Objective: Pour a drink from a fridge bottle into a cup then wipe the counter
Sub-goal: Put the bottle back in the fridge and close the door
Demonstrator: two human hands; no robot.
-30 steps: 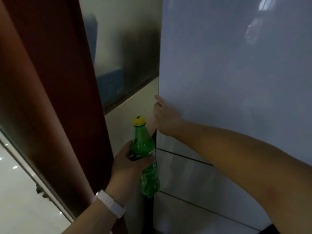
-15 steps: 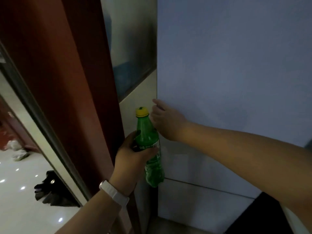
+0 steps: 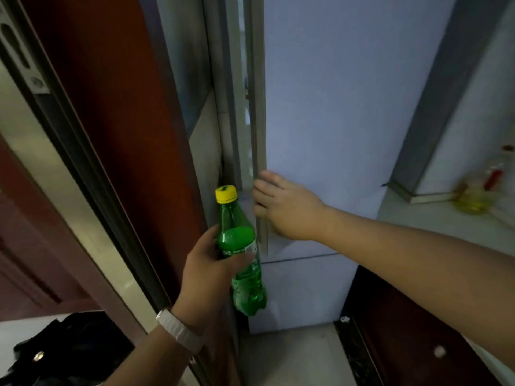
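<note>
My left hand [image 3: 206, 271] grips a green plastic bottle [image 3: 245, 277] with a yellow cap [image 3: 225, 194] round its middle and holds it upright, just left of the fridge. The bottle is mostly full of liquid. My right hand [image 3: 287, 210] is on the left edge of the pale fridge door [image 3: 334, 121], its fingers curled round that edge. A narrow gap with a grey seal [image 3: 256, 107] shows along the door's left side. No cup is in view.
A red-brown wooden panel [image 3: 111, 135] stands close on the left. To the right a pale counter [image 3: 418, 218] carries a blurred yellowish bottle [image 3: 471, 201], above a dark cabinet [image 3: 404, 330]. A black bag [image 3: 69, 349] lies on the floor at lower left.
A narrow gap now shows at the fridge door's left edge under my right hand. The view has swung right and shows the counter. My left hand still holds the bottle.
</note>
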